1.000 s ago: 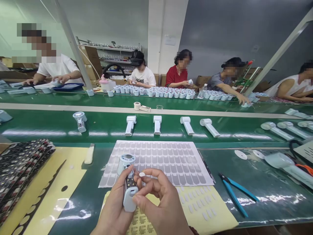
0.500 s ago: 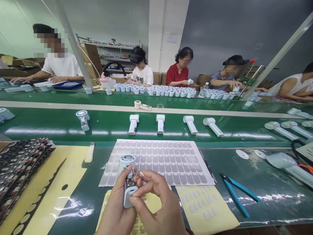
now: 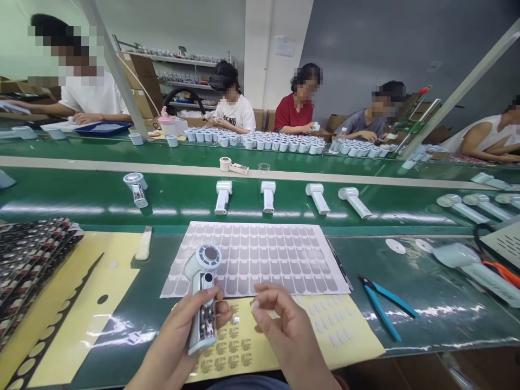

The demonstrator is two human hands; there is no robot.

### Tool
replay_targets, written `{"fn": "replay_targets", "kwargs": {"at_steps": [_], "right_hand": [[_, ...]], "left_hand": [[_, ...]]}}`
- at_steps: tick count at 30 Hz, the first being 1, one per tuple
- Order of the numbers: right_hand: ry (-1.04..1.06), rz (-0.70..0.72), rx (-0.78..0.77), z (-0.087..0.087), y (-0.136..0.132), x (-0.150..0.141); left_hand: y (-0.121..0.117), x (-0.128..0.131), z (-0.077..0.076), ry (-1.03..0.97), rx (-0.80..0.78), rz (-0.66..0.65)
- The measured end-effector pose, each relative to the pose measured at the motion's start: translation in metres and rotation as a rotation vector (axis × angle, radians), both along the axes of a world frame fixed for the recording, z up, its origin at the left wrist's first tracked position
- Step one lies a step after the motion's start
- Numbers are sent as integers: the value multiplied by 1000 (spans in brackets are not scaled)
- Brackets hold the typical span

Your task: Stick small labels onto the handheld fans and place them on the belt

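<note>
My left hand point(image 3: 179, 338) is wrapped round a small pale handheld fan body point(image 3: 202, 295) with its handle open, showing a circuit board inside. The round head of the fan points up and away from me. My right hand point(image 3: 284, 330) hovers just to the right of it, fingers curled with thumb and forefinger pinched; whether anything is in the pinch I cannot make out. Under both hands lies a yellow sheet point(image 3: 345, 336) of small stickers. Beyond it is a white sheet point(image 3: 260, 257) of grey rounded labels.
Blue-handled cutters point(image 3: 382, 306) lie to the right. Several fan bodies point(image 3: 268, 196) rest on the green conveyor point(image 3: 81, 200) ahead. Stacked circuit board panels point(image 3: 28, 260) and yellow backing paper point(image 3: 89, 292) sit at left. Several people work across the belt behind rows of small white cups point(image 3: 264, 143).
My right hand has come off the fan handle and moved a little right. My left hand has tilted the fan so its head leans left and faces up.
</note>
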State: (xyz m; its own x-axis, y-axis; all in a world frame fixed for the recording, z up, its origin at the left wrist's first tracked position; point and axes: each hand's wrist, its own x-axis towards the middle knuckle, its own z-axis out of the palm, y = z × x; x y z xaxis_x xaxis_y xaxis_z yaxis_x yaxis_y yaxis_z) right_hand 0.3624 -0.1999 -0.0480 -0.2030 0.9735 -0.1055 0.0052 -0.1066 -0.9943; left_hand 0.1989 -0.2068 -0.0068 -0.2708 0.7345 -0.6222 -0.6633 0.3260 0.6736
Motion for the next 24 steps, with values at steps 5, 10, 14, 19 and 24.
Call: {"fn": "replay_targets", "kwargs": {"at_steps": [5,10,14,19,24], "right_hand": [[-209,127,-6,-30,-14,6],[-435,99,340,-44,-19,2],[-263,187,174,-37,-13,11],[54,209,8,-7,-4,19],[147,229,-24,28,6,-1]], "left_hand": [[-8,-9,-29,102,81,-137],[-7,-8,-38,203,96,-218],[-7,-4,-35,234,68,-183],[-6,-4,-22,198,-20,-198],[2,0,-11,73,76,-219]]}}
